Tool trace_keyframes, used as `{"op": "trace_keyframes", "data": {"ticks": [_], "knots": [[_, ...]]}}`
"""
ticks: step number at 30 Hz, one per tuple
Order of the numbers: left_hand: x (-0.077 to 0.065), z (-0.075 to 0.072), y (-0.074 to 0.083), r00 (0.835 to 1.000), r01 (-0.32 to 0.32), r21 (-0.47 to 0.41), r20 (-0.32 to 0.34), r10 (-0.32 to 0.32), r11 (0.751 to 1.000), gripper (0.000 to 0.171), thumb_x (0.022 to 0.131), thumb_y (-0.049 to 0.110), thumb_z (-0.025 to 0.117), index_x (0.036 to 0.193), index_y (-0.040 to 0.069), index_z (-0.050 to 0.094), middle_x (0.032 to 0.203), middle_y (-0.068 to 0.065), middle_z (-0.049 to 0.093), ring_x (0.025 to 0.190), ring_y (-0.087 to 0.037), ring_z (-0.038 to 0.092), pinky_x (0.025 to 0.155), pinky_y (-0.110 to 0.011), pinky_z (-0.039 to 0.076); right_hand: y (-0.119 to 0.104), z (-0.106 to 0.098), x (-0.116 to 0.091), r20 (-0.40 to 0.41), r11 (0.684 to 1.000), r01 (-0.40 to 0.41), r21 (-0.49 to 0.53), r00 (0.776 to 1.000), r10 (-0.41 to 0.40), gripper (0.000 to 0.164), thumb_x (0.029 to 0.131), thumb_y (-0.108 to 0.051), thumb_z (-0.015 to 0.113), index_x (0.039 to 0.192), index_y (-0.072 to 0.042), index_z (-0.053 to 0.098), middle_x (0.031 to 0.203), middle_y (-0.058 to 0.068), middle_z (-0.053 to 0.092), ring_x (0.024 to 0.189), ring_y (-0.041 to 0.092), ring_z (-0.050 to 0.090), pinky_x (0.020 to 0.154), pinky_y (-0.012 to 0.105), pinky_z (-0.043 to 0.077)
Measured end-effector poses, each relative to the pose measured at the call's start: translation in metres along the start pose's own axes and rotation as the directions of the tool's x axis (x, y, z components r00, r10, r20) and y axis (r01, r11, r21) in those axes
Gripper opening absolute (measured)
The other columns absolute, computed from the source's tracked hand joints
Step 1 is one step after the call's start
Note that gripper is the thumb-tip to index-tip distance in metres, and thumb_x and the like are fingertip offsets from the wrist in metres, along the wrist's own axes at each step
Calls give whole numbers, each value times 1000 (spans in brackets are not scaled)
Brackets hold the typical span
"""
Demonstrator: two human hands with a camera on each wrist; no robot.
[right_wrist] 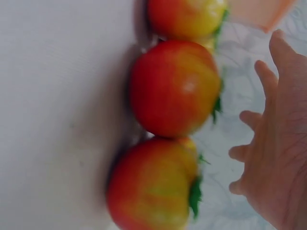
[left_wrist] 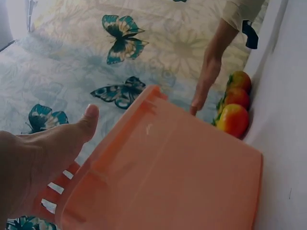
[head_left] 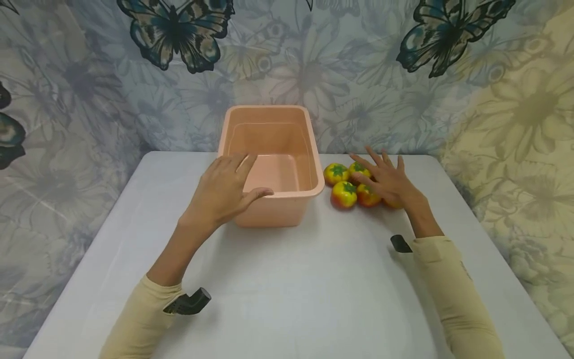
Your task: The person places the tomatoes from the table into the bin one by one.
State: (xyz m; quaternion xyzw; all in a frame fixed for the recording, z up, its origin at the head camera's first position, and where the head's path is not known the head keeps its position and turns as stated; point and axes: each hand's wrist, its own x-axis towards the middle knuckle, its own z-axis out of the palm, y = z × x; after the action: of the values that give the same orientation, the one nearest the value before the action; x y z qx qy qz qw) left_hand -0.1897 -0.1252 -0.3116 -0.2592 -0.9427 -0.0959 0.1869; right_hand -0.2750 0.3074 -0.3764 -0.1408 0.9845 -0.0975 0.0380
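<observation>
A peach-coloured plastic tub (head_left: pixel 269 212) stands on the white table, its open top facing up. My left hand (head_left: pixel 224 187) is at the tub's left front rim, fingers extended over the opening and thumb stretched to the right. In the left wrist view, that hand (left_wrist: pixel 43 158) is beside the tub's wall (left_wrist: pixel 177 172); whether it touches the rim I cannot tell. Right of the tub sit several red-and-yellow tomatoes (head_left: pixel 344 195) with green leafy tops, grouped closely. Over them hovers my right hand (head_left: pixel 387 182), fingers spread, holding nothing. The right wrist view shows tomatoes (right_wrist: pixel 175 88) beside that hand (right_wrist: pixel 283 139).
The white table (head_left: pixel 287 289) extends in front of the tub and tomatoes. Behind it hangs a backdrop (head_left: pixel 309 75) with flowers and butterflies, close to the tub's back. Dark devices show at the left sleeve (head_left: pixel 188 302) and right sleeve (head_left: pixel 400 244).
</observation>
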Motion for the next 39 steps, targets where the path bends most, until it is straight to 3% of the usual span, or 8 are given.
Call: {"op": "trace_keyframes", "data": {"ticks": [4, 10, 13, 17, 22, 27, 34, 39], "knots": [[-9, 0, -13, 994, 91, 6, 58, -91, 996, 97, 95, 73, 56, 158, 2, 39, 160, -19, 47, 147, -41, 47, 124, -59, 34, 2, -13, -5, 1, 1000, -10, 1, 1000, 10, 69, 106, -68, 29, 168, -43, 10, 178, 14, -5, 158, 59, -8, 116, 84, -14], [-15, 1, -22, 970, 196, -57, 156, -185, 979, 110, 95, 81, 42, 166, 0, 20, 172, -27, 21, 159, -45, 28, 126, -63, 28, 11, -31, -9, -21, 999, -29, 38, 999, 29, 71, 107, -67, 30, 169, -39, 8, 178, 16, -6, 157, 61, -9, 114, 86, -15], [-16, 0, -22, 948, 263, -79, 206, -243, 961, 119, 91, 87, 32, 166, -3, 10, 174, -29, 9, 162, -46, 17, 126, -65, 27, 14, -37, -8, -37, 998, -26, 51, 999, 28, 72, 107, -67, 30, 169, -39, 8, 177, 18, -5, 156, 62, -9, 113, 86, -16], [-17, -2, -20, 921, 319, -70, 257, -292, 945, 125, 90, 89, 30, 164, -9, 3, 172, -33, 6, 162, -45, 15, 122, -67, 32, 16, -38, -7, -33, 997, -31, 66, 999, 34, 73, 106, -67, 31, 169, -38, 8, 177, 19, -5, 156, 61, -10, 114, 86, -17], [-18, -2, -20, 911, 342, -97, 279, -305, 935, 123, 94, 84, 38, 163, -12, 2, 172, -34, 6, 157, -50, 28, 121, -65, 35, 23, -42, -8, -53, 994, -38, 103, 998, 44, 72, 107, -65, 30, 169, -36, 9, 177, 21, -4, 156, 62, -9, 114, 86, -15], [-18, 1, -23, 916, 352, -156, 258, -306, 923, 127, 90, 89, 36, 164, -8, 4, 173, -30, 9, 145, -58, 41, 121, -64, 36, 32, -50, -10, -79, 988, -54, 144, 995, 66, 72, 107, -66, 29, 169, -36, 7, 177, 19, -8, 157, 59, -11, 114, 85, -18], [-21, -1, -31, 924, 315, -190, 284, -255, 930, 124, 91, 89, 35, 165, -3, -4, 175, -25, -1, 157, -52, 26, 124, -65, 31, 40, -59, -14, -91, 978, -63, 201, 992, 83, 70, 109, -61, 32, 169, -38, 6, 177, 17, -10, 161, 52, -10, 114, 82, -21], [-21, -6, -31, 894, 325, -166, 375, -245, 931, 124, 93, 87, 36, 164, -3, -10, 175, -23, -10, 165, -43, 5, 132, -64, 10, 47, -60, -17, -34, 969, -78, 235, 995, 89, 73, 108, -60, 36, 169, -38, 3, 177, 17, -12, 161, 51, -11, 114, 84, -18]]}}
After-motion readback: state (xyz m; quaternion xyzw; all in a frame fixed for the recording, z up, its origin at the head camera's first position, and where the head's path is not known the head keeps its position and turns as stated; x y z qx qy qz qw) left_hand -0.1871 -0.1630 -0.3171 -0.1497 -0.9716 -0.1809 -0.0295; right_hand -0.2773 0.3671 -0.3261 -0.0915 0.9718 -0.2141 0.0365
